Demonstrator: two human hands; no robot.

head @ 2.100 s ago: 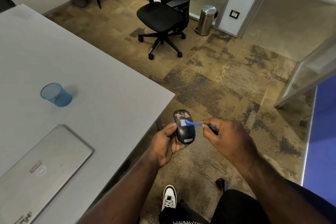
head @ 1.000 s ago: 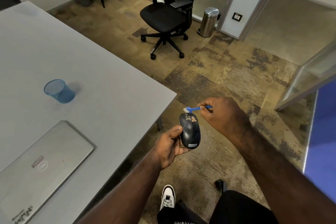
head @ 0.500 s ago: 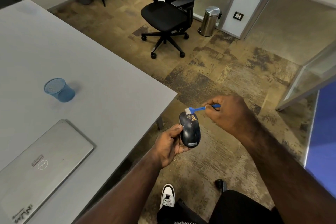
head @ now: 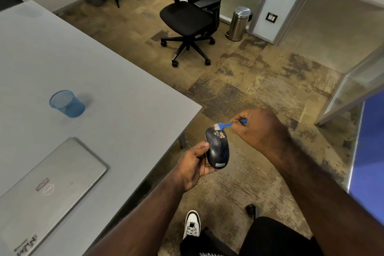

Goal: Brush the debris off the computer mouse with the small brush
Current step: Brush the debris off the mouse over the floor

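- The computer mouse (head: pixel 218 150) sits in the left hand (head: pixel 195 165), held off the table's (head: pixel 116 81) corner, above the carpet.
- Left thumb and fingers curl round its sides; the top faces up — orange debris (head: pixel 222 135) clings near its far end.
- The right hand (head: pixel 259 129) pinches the small brush (head: pixel 227 125) by its blue handle.
- White bristles touch the mouse's far edge.
- The right wrist bends down, with the forearm reaching in from the lower right.

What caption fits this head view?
Left hand holds a dark mouse while right hand sets small blue brush at its debris-speckled front.
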